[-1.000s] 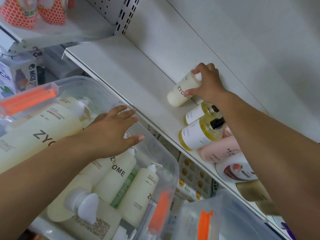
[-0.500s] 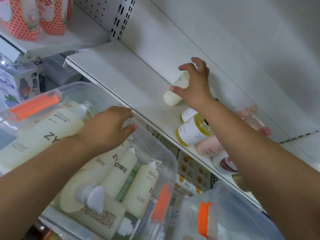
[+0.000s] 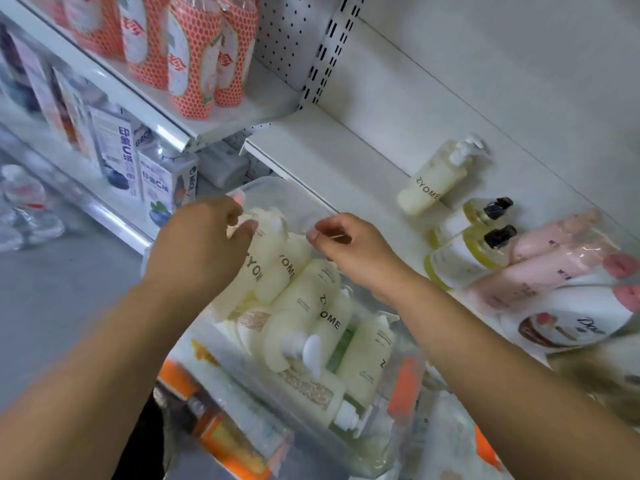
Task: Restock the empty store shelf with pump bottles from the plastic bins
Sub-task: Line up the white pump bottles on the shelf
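A cream ZYOME pump bottle [image 3: 433, 181] stands alone on the white shelf [image 3: 332, 161], with nothing touching it. A clear plastic bin [image 3: 277, 192] below the shelf edge holds several cream ZYOME pump bottles [image 3: 298, 306]. My left hand [image 3: 201, 244] is over the bin's far end, its fingers curled against a bottle top; a firm grip is unclear. My right hand [image 3: 349, 251] hovers over the bin beside it, fingers loosely bent and holding nothing.
Two yellow bottles with black pumps [image 3: 467, 244], pink bottles [image 3: 554, 258] and a white Dove bottle [image 3: 571, 320] fill the shelf's right part. Orange-netted packs [image 3: 194, 53] sit on the upper left shelf. A second bin with orange clips [image 3: 450, 438] is at the lower right.
My right hand let go of the cream bottle on the shelf and came back down over the bin. My left hand moved to the bin's far end. The camera view shifted left.
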`<state>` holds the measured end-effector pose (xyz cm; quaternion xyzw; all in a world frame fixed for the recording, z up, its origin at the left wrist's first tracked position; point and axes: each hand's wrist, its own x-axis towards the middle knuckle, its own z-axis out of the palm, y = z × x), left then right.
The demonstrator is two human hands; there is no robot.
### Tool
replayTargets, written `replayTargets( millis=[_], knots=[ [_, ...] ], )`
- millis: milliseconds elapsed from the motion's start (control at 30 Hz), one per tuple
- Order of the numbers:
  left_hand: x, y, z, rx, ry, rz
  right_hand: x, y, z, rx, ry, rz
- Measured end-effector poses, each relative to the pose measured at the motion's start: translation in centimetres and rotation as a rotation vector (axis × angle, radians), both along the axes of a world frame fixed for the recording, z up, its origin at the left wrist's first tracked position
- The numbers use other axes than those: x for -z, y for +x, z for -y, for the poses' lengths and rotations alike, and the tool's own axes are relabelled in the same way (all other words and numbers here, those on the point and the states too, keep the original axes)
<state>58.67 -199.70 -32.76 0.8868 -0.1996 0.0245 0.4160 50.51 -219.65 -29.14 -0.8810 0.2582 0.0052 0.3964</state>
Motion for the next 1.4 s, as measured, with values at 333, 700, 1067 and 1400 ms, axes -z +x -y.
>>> replayTargets(
  millis=[333, 700, 1067, 1400],
  knots=[
    [2.1, 2.4, -4.1, -0.051, 0.14, -0.281, 1.2, 4.0, -6.8, 0.105, 0.347, -0.321],
    [3.2, 2.3, -3.2, -0.011, 0.208, -0.238, 1.7, 3.2, -8.3, 0.319, 0.463, -0.087],
    [2.0, 0.2, 2.2, 0.083, -0.083, 0.098, -1.8, -3.4, -2.4, 0.531, 0.598, 0.472],
    [3.5, 0.0, 5.4, 0.156, 0.536, 0.051, 1.4, -8.4, 0.8, 0.654, 0.201, 0.252]
  ],
)
